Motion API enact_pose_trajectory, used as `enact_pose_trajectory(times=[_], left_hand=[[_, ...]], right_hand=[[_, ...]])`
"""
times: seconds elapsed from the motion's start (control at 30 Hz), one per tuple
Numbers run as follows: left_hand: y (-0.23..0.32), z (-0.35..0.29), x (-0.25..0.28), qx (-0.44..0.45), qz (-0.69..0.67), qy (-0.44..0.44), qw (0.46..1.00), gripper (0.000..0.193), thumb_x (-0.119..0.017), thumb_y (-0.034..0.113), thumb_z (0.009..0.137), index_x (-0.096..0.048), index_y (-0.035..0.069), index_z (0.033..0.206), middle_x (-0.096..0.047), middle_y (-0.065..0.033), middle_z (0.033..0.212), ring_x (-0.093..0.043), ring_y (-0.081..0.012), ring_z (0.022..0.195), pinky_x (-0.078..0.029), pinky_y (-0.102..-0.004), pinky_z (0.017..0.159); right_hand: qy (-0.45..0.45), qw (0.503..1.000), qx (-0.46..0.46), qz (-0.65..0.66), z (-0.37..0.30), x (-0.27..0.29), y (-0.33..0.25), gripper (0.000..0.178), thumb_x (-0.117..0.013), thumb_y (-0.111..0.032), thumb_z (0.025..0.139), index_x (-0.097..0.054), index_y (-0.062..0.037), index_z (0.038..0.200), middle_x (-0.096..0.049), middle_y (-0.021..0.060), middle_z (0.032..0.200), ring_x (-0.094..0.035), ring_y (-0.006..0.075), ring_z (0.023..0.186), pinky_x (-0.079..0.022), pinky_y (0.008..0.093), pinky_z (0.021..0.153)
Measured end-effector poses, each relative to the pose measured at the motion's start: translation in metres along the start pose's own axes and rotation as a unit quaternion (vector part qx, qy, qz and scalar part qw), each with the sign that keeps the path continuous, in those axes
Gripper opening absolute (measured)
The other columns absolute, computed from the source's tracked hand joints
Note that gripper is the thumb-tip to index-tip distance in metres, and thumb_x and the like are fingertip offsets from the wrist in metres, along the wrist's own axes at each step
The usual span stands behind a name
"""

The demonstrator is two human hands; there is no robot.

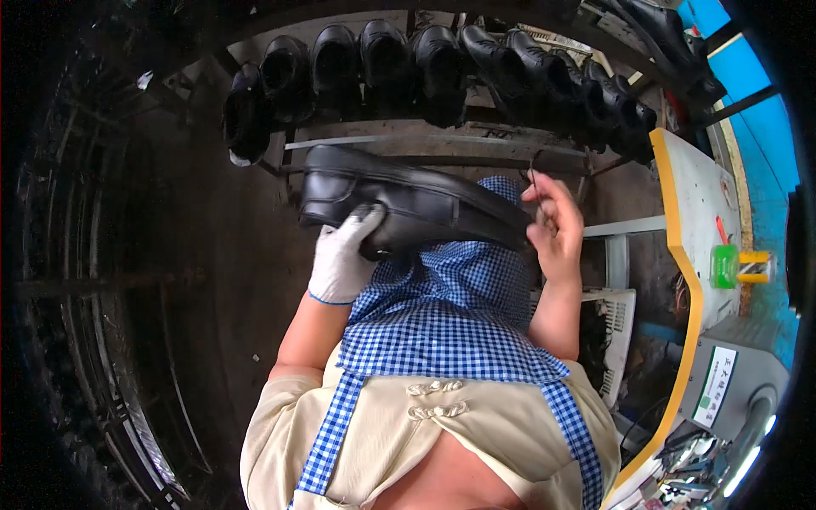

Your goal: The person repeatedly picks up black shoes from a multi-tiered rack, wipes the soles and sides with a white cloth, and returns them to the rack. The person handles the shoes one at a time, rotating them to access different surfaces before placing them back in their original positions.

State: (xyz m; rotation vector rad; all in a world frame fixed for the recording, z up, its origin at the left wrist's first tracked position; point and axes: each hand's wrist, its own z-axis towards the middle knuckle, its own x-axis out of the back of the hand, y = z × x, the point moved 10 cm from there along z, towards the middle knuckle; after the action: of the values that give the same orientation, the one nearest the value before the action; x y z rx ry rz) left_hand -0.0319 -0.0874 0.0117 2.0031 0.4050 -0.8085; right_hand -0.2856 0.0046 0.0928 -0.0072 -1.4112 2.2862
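A black leather shoe (416,200) is held on its side above my lap, heel to the left and toe to the right, its sole edge turned upward. My left hand (344,255), in a white glove with a blue cuff edge, grips it near the heel, thumb pressed on the leather. Beside the toe is my bare right hand (557,223), its fingers curled and slightly blurred. A thin dark thread (534,161) rises from those fingertips, and they seem closed on it. The blue checked apron (450,331) lies under the shoe.
Ahead stands a rack with a row of black shoes (384,59). At right is a yellow-edged worktable (671,221) bearing a green container (724,266), a grey machine housing (739,365) and scattered tools. A white plastic crate (620,340) sits below it. Dark metal racking (85,289) fills the left.
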Motion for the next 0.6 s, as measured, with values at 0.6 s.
enact_pose_trajectory(times=[0.6], left_hand=[[-0.069,0.000,0.007,0.159,0.117,-0.167,0.966,0.050,-0.061,0.009,0.087,-0.048,0.004,0.136,-0.058,-0.0121,0.126,-0.058,-0.0242,0.113,-0.050,-0.0372,0.093]], right_hand=[[0.107,0.986,0.004,0.124,0.019,-0.009,0.005,0.040,-0.082,-0.007,0.075,-0.059,0.0019,0.107,-0.052,0.0026,0.096,-0.053,0.0083,0.083,-0.043,0.0215,0.072]])
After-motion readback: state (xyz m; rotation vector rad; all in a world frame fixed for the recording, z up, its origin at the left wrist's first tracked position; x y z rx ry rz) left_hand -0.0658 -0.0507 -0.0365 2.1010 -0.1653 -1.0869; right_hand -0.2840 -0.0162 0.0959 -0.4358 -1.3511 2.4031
